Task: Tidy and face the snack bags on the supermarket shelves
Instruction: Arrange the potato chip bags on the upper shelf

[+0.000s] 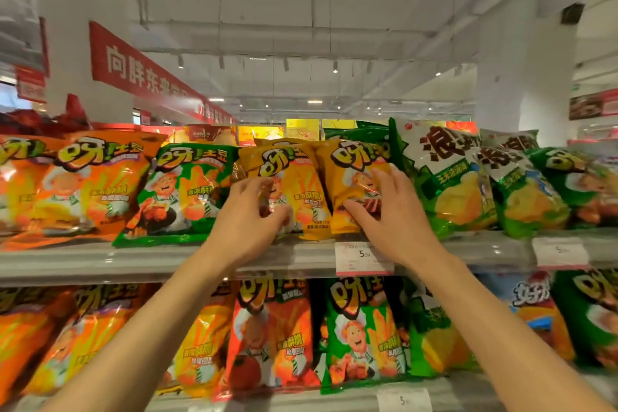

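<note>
On the upper shelf (167,257), starting at the far left, we see orange snack bags (97,184) leaning back in a row, their fronts facing us. Just beside them stands a green snack bag (180,191), tilted slightly with its bottom edge at the shelf lip.

Next comes the left yellow bag (297,184). Our left hand (249,221) reaches up to it with fingers curled over the bag's lower left face and the thumb pressed in from the right side, so we grip that bag. It stands roughly upright at the front of the shelf, touching the right yellow bag (351,177) beside it.

Our right hand (398,214) lies on the right yellow bag with fingers spread over its right edge and the thumb pointing left across its lower front; the hand seems to clasp the bag between thumb and fingers. A white price tag (363,257) hangs on the shelf edge just below this hand.

Further right stand green-and-white chip bags (444,177), leaning against one another, then a dark green bag (582,184) at the far right, blurred. A second price tag (560,252) sits below them.

The lower shelf (301,400) holds more bags: orange ones on the left, a red bag (274,338) in the middle, a green one (364,334) beside it and others to the right, partly hidden by our forearms.
</note>
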`<action>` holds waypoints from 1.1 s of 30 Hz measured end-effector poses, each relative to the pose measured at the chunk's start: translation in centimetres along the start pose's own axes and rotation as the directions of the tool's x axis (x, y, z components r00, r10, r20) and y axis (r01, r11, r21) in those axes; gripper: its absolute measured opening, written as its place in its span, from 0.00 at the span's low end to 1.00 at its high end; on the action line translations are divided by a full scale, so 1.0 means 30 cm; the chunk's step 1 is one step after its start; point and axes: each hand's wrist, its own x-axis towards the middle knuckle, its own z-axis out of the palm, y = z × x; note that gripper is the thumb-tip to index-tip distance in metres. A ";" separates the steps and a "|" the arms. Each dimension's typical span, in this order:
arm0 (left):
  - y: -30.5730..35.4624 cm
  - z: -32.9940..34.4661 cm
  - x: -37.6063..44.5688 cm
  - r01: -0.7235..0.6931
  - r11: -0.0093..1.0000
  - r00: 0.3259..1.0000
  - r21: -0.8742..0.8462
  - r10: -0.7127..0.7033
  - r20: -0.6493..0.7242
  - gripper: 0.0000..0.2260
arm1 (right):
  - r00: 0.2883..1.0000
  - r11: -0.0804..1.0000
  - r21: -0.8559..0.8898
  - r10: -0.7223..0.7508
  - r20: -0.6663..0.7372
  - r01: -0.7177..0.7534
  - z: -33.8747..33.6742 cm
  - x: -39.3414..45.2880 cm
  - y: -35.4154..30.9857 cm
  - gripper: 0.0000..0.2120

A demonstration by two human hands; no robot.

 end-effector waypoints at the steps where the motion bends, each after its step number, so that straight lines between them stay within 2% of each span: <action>1: -0.005 0.002 0.008 0.008 1.000 1.000 -0.016 -0.008 0.005 0.27 | 1.000 1.000 -0.011 0.020 0.024 -0.020 0.017 0.010 0.004 0.39; 5: -0.026 0.003 0.028 0.019 0.999 0.998 -0.051 -0.017 0.053 0.29 | 0.998 0.997 -0.044 0.068 0.017 -0.067 0.032 0.035 0.030 0.40; 11: -0.048 0.006 0.031 -0.005 0.995 0.998 -0.101 0.010 0.055 0.27 | 0.983 0.984 0.052 0.166 0.082 -0.171 0.027 0.053 0.031 0.46; 15: -0.053 0.007 0.027 -0.006 0.992 0.998 -0.129 0.015 0.063 0.26 | 0.979 0.967 0.166 0.201 -0.036 -0.192 0.024 0.060 0.029 0.37; 21: -0.058 -0.015 0.041 0.051 0.971 0.994 -0.232 -0.028 0.103 0.24 | 0.965 0.923 0.340 0.235 -0.120 -0.182 0.000 0.073 0.032 0.27; 24: -0.053 -0.020 0.029 0.049 0.965 0.998 -0.259 -0.039 0.043 0.22 | 0.960 0.885 0.429 0.255 -0.114 -0.184 -0.019 0.070 0.023 0.26; 27: -0.037 -0.017 0.008 -0.062 0.964 0.989 -0.260 0.024 -0.145 0.11 | 0.964 0.876 0.465 0.219 -0.148 -0.127 -0.046 0.061 -0.005 0.25; 29: -0.019 -0.021 0.009 -0.085 0.939 0.983 -0.334 0.024 -0.184 0.07 | 0.970 0.880 0.469 0.175 -0.171 -0.076 -0.069 0.055 -0.038 0.25; 31: 0.012 -0.032 0.019 -0.032 0.876 0.994 -0.482 -0.022 -0.106 0.09 | 0.978 0.880 0.474 0.116 -0.174 -0.020 -0.086 0.048 -0.080 0.23; 33: 0.048 -0.048 0.033 0.072 0.768 0.997 -0.637 -0.081 0.015 0.10 | 0.985 0.869 0.493 0.060 -0.160 0.027 -0.097 0.043 -0.128 0.21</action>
